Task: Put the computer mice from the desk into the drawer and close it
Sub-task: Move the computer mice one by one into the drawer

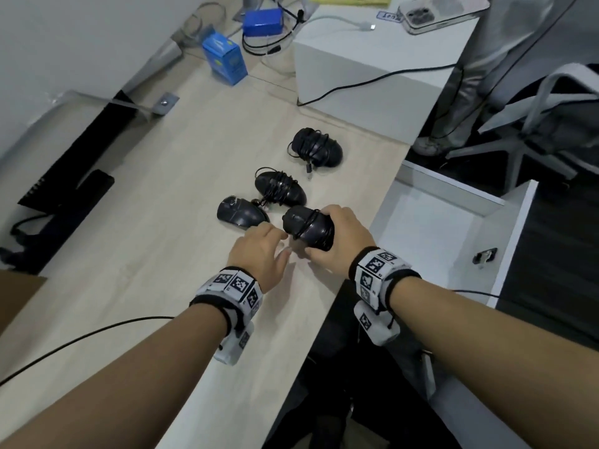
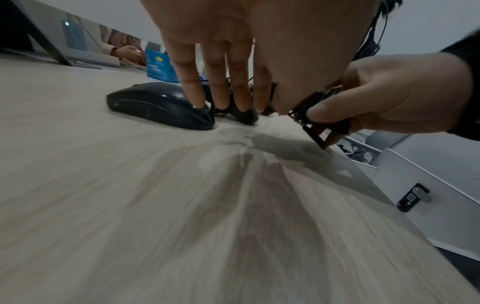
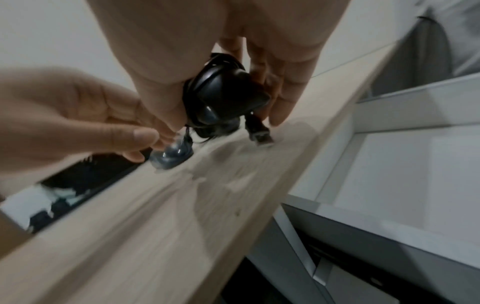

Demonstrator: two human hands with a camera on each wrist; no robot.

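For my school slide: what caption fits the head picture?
Right hand lifts a cord-wrapped mouse beside the open drawer.

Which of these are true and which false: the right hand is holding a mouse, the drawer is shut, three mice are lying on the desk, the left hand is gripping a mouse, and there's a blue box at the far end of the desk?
1. The right hand holds a mouse wrapped in its cable. True.
2. The drawer is shut. False: it stands open beside the desk, and no mouse shows in the part in view.
3. Three other mice lie on the desk. True: the far mouse, the middle mouse and the near mouse.
4. The left hand grips a mouse. False: its fingers are straight and hold nothing.
5. A blue box stands at the desk's far end. True.
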